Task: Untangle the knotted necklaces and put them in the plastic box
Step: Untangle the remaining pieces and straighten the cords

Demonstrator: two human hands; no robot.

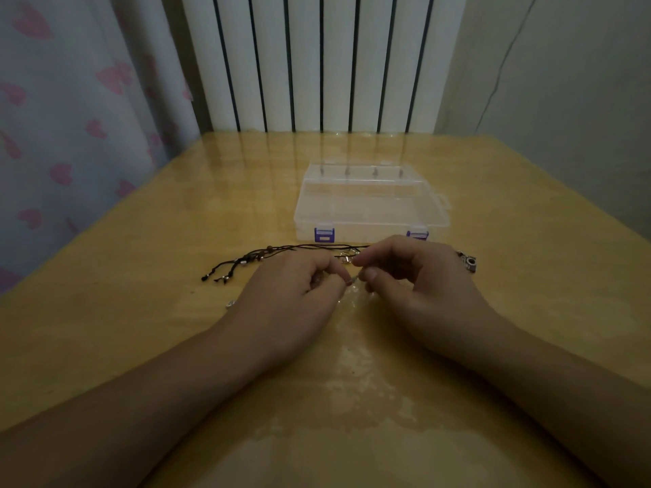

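Black cord necklaces point(281, 251) with small beads lie across the table, their loose ends fanning out to the left. My left hand point(299, 287) and my right hand point(412, 276) meet just in front of them, each pinching a thin pale strand point(354, 278) stretched between the fingertips. A small gold and silver tangle point(347, 258) sits just behind my fingers. The clear plastic box point(370, 206) with purple latches stands closed right behind the necklaces. A metal charm point(468, 262) peeks out past my right hand.
A small silver bead point(230, 304) lies left of my left wrist. The glossy wooden table point(176, 223) meets a white radiator point(317, 65) at the back, a heart-patterned curtain point(63, 135) on the left and a wall on the right.
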